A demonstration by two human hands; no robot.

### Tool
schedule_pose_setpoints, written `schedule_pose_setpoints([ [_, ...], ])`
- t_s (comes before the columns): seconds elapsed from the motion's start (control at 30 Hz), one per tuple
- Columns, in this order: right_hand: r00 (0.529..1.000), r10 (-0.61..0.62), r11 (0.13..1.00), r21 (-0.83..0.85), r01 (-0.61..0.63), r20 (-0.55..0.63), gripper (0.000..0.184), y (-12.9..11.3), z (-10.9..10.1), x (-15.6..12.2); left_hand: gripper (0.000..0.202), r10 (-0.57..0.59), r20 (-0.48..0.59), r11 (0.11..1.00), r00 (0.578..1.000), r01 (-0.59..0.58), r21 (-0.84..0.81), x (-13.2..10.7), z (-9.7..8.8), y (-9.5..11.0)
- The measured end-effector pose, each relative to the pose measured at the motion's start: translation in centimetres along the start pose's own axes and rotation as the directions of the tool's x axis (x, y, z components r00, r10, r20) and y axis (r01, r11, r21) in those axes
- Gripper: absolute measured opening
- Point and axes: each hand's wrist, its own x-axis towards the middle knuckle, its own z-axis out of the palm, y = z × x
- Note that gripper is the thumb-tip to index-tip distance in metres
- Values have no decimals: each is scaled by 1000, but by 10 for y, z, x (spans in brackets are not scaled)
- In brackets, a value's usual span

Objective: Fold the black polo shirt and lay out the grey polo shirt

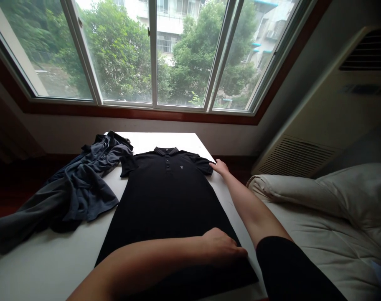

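A black polo shirt (pixel 165 196) lies flat and face up on a white table (pixel 52 259), collar toward the window. My right hand (pixel 220 167) reaches far out and pinches the end of the shirt's right sleeve. My left hand (pixel 220 246) crosses over the shirt and grips its lower right edge near the hem, fingers curled onto the cloth.
A crumpled grey shirt (pixel 74 188) lies on the table's left side, partly hanging off. A white bed with a pillow (pixel 318 196) stands to the right. A wide window (pixel 153 54) runs behind the table. An air conditioner unit (pixel 334 108) stands at the right wall.
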Motion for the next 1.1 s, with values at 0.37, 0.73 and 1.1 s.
schedule_pose_setpoints([
  [0.37, 999, 18, 864, 502, -40, 49, 15, -55, -9, 6, 17, -26, -159, 1000, 987, 27, 0, -2, 6, -6],
  [0.73, 960, -245, 741, 665, 95, 135, 12, -153, -1, 5, 35, -42, -289, 997, 956, 58, 47, -96, -25, -44],
  [1.1, 973, -226, 898, 395, 193, 38, 29, -173, 58, -27, 37, -397, -383, 905, 834, 426, -8, -207, -23, -111],
])
